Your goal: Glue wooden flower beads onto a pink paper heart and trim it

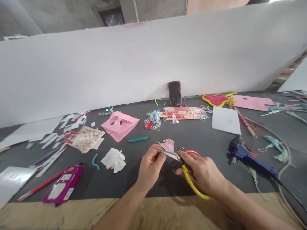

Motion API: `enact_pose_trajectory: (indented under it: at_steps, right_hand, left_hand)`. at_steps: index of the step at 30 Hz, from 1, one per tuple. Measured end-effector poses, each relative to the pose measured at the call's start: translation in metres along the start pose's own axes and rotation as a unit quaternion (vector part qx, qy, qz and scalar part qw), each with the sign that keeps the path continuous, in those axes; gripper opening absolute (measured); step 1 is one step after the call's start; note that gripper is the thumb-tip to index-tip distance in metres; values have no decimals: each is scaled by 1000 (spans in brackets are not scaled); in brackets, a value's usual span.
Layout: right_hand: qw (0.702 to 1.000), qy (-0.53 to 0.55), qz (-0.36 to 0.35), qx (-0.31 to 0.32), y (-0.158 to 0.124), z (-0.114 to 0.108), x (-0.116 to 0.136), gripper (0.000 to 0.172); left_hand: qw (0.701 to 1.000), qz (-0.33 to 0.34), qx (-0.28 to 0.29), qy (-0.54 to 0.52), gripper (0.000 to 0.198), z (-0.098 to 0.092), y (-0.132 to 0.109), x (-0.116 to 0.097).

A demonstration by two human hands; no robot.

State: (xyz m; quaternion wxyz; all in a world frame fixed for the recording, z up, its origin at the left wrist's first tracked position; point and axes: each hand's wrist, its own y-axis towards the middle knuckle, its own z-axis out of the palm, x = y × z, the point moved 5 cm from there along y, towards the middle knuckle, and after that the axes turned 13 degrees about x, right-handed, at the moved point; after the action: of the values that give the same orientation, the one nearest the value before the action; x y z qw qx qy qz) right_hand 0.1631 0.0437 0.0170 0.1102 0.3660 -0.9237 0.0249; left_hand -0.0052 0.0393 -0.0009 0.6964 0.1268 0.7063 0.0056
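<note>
Hands close together over the dark tabletop (115, 188): your left hand (150, 167) pinches a pink paper scrap (169, 146), your right hand (202, 172) grips yellow-and-red-handled scissors (192, 182).

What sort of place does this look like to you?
Most likely a craft workshop: a dark worktable holds paper scraps, a pink paper mask and a blue glue gun, with scissors in the right hand.

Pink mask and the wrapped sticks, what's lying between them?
In the head view, a small clear packet of blue threads lies between the pink paper mask and the wrapped sticks.
</note>
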Motion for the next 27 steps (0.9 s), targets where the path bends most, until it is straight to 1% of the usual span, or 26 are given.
enact_pose_trajectory:
  at_steps: [5, 8, 13, 18, 21, 24, 27]
  right_hand:
    - [1000, 7, -1, 4, 3, 1, -4, 49]
    - [1000, 3, 4, 8, 3, -1, -3, 53]
    - [1000, -9, 15, 11, 3, -6, -1, 62]
    - [1000, 12, 6, 13, 4, -5, -1, 58]
    - [1000, 24, -2, 11, 4, -1, -1, 54]
    - [1000, 19, -4, 12, 3, 3, -1, 52]
    - [1000, 7, -5, 14, 2, 4, 0, 51]
  left_hand:
    - [1000, -23, -5, -13, 17, 0, 1, 2]
    - [1000, 1, -14, -3, 17, 0, 1, -1]
    - [999, 28, -7, 19, 17, 0, 1, -4]
    - [999, 29, -16, 22, 16, -1, 0, -2]
    - [1000, 14, -20, 12, 17, 0, 0, 1]
    - [1000, -5, -19, 14, 18, 0, 0, 4]
    - [1000, -5, -20, 19, 16, -1, 0, 4]
